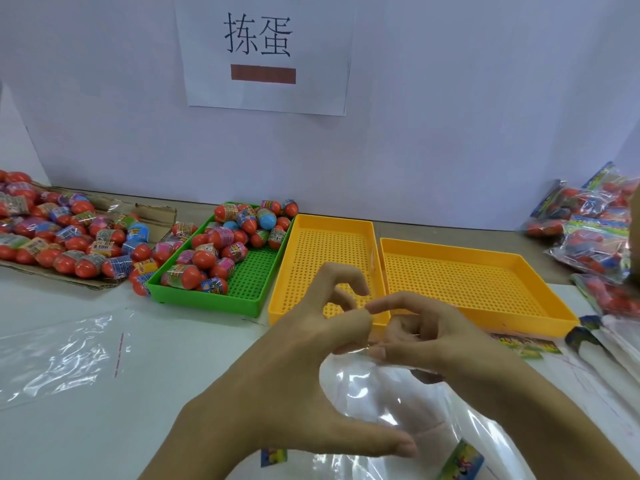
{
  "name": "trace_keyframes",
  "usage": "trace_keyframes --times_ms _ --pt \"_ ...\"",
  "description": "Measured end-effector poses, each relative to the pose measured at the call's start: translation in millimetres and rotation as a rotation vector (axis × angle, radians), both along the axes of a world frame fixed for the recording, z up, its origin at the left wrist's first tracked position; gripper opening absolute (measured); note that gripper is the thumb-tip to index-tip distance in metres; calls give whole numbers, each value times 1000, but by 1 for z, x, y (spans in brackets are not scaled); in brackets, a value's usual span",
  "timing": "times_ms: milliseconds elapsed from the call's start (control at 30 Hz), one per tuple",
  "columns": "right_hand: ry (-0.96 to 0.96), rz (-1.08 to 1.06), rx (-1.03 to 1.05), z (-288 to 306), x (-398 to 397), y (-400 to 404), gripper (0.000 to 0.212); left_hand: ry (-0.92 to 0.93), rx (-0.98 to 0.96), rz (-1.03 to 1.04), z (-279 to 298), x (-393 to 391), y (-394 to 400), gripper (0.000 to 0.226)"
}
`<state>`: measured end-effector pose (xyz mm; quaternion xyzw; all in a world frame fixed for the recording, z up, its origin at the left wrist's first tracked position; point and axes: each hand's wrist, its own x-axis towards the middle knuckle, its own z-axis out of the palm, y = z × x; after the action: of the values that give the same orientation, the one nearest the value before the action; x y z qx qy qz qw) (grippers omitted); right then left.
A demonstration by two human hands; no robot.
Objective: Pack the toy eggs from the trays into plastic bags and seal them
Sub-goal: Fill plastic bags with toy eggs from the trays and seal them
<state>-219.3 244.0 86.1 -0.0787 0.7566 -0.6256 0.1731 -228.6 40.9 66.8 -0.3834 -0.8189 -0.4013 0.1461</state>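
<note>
Two hands work at one clear plastic bag [381, 393] near the front of the table. Left hand [304, 344] and right hand [446, 337] both pinch its top edge. Many toy eggs [221, 247] sit in the green tray [214, 299], behind them on the left.

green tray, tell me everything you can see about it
The green tray is a shallow rectangular plastic tray with low walls and a perforated grid floor. It rests flat on the white table, angled away from the camera, left of and right beside the nearer yellow tray. Toy eggs, mostly red with colourful wrappers, fill its far and left parts; the near right corner shows bare floor. More eggs lie against its left wall. Neither hand touches it.
</note>
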Motion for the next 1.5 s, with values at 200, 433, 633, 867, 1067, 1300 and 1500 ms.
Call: trace_keyframes --times_ms 200,433,633,867,1067,1300,1500 --pt "-86 -140 -174 12 -24 -22 38 231 181 247 19 6 -22 41" --pt "283 -277 212 31 -88 -102 10 467 572 803 20 -14 -53 47" --pt "536 4 566 28 -133 -188 21 408 584 858 18 -22 -75 45" --pt "702 192 1036 2 -151 -195 28 346 264 746 15 -25 -117 54" --pt "904 -28 622 4 -143 -175 25 286 257 718 -3 -26 -124 56" --pt "691 64 -113 70 -97 -161 34 361 279 739 -8 -22 -118 57" --pt "728 242 134 70 -84 -172 37 371 367 711 -7 -21 -117 41"
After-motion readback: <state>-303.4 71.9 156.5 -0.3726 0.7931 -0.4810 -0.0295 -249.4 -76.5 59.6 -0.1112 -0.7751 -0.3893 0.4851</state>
